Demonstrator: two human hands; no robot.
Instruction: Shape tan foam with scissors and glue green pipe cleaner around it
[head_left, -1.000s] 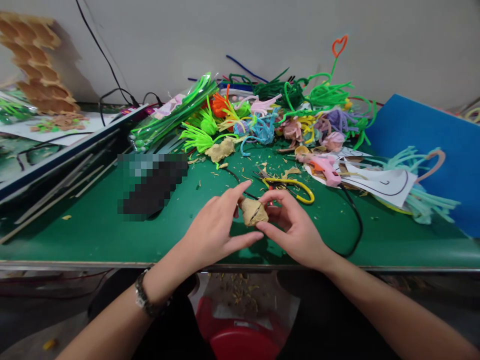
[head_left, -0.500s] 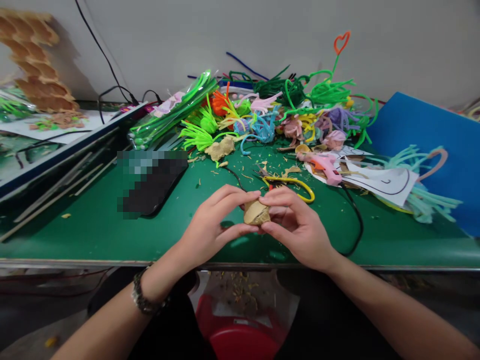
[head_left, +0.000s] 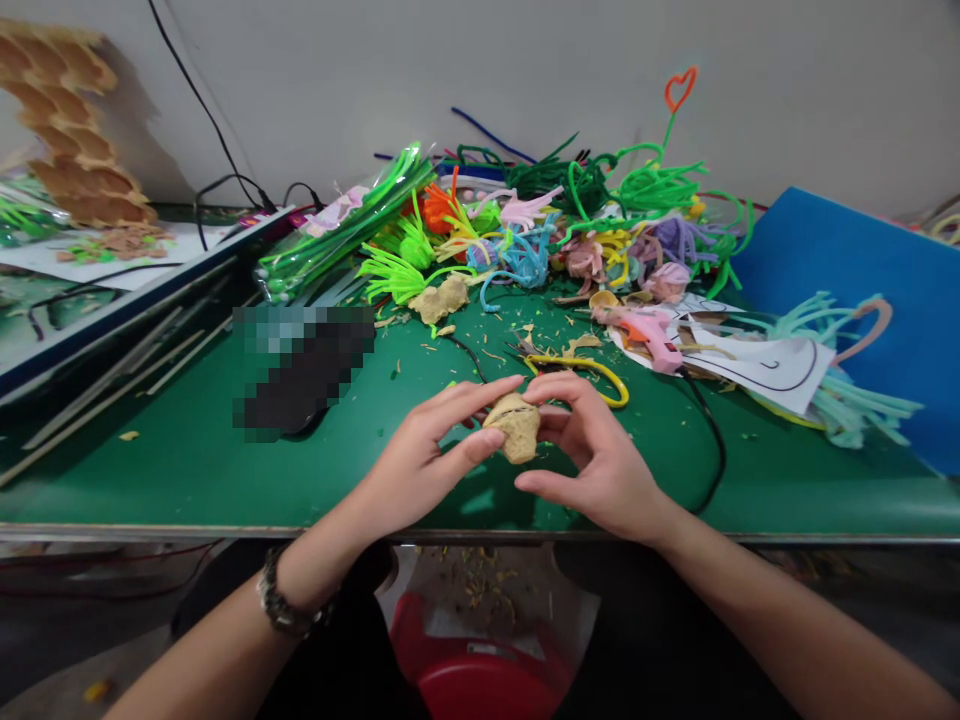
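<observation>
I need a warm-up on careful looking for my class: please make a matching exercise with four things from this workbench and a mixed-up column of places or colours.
Things
1. Tan lump
2. Glue gun
3. Scissors
4. Heart shape

Places or colours
A. Yellow handles
B. Orange, atop a green stem
C. Held by the left hand
D. Pink, with a black cord

Right pairs: 1-C, 2-D, 3-A, 4-B.
</observation>
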